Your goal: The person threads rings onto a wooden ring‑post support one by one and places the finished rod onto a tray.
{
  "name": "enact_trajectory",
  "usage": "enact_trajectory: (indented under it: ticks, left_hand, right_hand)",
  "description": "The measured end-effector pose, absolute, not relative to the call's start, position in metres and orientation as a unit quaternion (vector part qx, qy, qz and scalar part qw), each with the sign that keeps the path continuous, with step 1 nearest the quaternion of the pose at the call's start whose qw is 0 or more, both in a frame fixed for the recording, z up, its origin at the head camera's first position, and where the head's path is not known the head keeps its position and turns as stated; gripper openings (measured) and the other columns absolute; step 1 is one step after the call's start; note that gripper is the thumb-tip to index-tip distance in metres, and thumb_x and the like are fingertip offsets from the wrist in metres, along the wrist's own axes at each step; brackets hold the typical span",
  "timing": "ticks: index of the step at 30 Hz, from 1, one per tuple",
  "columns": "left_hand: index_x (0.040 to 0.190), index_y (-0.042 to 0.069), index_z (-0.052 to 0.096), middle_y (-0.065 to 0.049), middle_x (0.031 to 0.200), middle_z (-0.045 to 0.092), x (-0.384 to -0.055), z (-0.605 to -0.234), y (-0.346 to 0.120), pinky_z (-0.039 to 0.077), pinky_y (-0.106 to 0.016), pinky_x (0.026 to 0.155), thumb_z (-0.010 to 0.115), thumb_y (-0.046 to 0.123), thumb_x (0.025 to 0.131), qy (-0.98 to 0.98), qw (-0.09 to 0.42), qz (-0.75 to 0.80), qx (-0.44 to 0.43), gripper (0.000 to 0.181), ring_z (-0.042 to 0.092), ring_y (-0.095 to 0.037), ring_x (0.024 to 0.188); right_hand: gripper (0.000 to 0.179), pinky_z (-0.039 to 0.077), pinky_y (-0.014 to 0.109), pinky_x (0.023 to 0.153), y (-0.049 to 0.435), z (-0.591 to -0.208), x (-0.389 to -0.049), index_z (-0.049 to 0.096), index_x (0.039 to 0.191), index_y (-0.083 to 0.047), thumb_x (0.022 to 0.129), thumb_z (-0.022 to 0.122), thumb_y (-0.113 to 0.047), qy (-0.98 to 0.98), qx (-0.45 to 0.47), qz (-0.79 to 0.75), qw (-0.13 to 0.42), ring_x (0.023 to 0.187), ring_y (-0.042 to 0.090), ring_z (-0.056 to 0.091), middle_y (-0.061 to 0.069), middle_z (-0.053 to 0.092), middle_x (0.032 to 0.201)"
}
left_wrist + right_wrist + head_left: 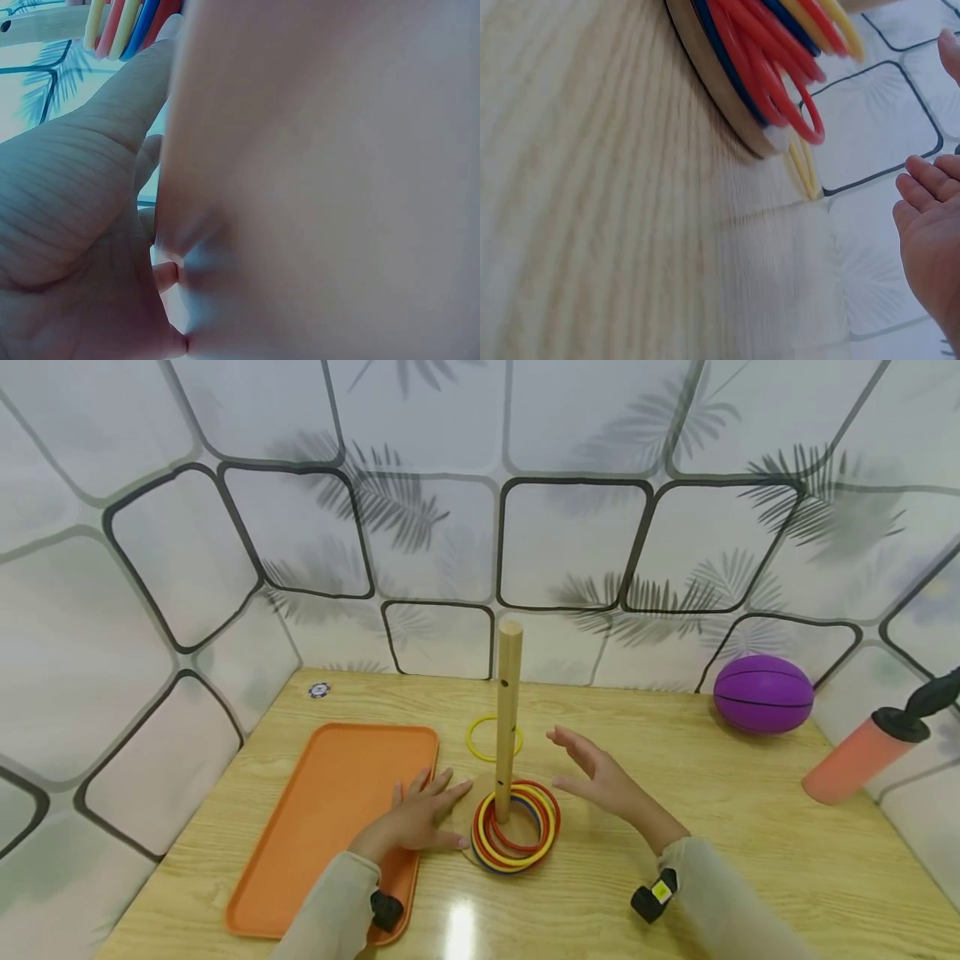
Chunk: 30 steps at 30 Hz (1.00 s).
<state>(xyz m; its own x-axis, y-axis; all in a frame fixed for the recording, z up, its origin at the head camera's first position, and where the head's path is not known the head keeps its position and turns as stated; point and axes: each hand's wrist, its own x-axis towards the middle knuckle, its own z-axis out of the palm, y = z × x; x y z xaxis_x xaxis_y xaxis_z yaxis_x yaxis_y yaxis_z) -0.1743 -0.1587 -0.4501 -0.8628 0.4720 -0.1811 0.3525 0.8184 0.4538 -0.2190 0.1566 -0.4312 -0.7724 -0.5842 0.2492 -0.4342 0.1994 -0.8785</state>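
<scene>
A wooden peg (pixel 508 710) stands upright on a round wooden base (pixel 462 806). Red, yellow and blue rings (pixel 551 835) lie stacked around its foot, one red ring tilted among them in the right wrist view. Spread fingers of my left hand (pixel 420 818) rest at the left edge of the base, the thumb close to the rings. My right hand (pixel 603 781) is held up to the right of the stack with fingers extended and nothing in it. Behind the peg, a single yellow ring (pixel 471 745) lies on the table.
An orange tray (pixel 330 810) lies at the left, partly under my left forearm. At the back right sits a purple ball (pixel 763 693), with a coral pump (pixel 858 760) beside it. A small blue-and-white chip (pixel 319 691) lies at the back left. Patterned fabric walls (pixel 573 543) rise behind the table.
</scene>
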Motion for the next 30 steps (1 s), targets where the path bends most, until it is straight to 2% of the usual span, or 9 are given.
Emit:
enact_trajectory:
  ticks: [4,7,13,20,30]
  left_hand:
    - [0.149,0.027,0.031,-0.013,0.156,0.018,-0.174,-0.45,-0.159,0.0,-0.073,0.099,0.067,0.055,0.08,0.944,0.149,0.205,0.211,0.083,0.002,-0.044,0.141]
    - [0.149,0.028,0.031,-0.011,0.157,0.017,-0.174,-0.45,-0.159,-0.001,-0.073,0.1,0.067,0.056,0.08,0.945,0.151,0.206,0.206,0.083,0.001,-0.043,0.141]
    - [0.149,0.028,0.032,-0.012,0.156,0.018,-0.175,-0.449,-0.159,0.0,-0.073,0.1,0.067,0.056,0.08,0.944,0.151,0.207,0.209,0.083,0.002,-0.044,0.141]
    - [0.15,0.03,0.03,-0.011,0.157,0.016,-0.176,-0.453,-0.159,-0.001,-0.073,0.1,0.066,0.059,0.079,0.943,0.158,0.209,0.203,0.084,0.0,-0.043,0.142]
    - [0.149,0.028,0.032,-0.012,0.156,0.018,-0.176,-0.451,-0.16,0.001,-0.073,0.1,0.067,0.057,0.08,0.943,0.152,0.208,0.209,0.083,0.001,-0.045,0.141]
  right_hand:
    - [0.076,0.017,0.045,0.111,0.157,-0.437,-0.234,0.02,0.149,0.002,0.09,0.065,-0.01,0.783,-0.311,-0.534,0.074,0.139,0.038,0.022,0.025,0.03,0.148]
    - [0.077,0.015,0.053,0.11,0.156,-0.442,-0.244,0.02,0.149,0.002,0.089,0.067,-0.011,0.792,-0.298,-0.526,0.078,0.139,0.038,0.023,0.025,0.03,0.148]
    - [0.082,0.016,0.054,0.11,0.151,-0.447,-0.26,0.018,0.149,0.003,0.088,0.069,-0.016,0.816,-0.275,-0.499,0.098,0.138,0.04,0.024,0.025,0.029,0.149]
    - [0.091,0.018,0.056,0.109,0.141,-0.461,-0.283,0.013,0.151,-0.002,0.086,0.071,-0.027,0.851,-0.26,-0.437,0.131,0.14,0.039,0.02,0.018,0.024,0.153]
    - [0.098,0.018,0.054,0.11,0.125,-0.464,-0.305,0.019,0.151,-0.004,0.08,0.074,-0.043,0.875,-0.261,-0.386,0.133,0.14,0.037,0.02,0.016,0.027,0.152]
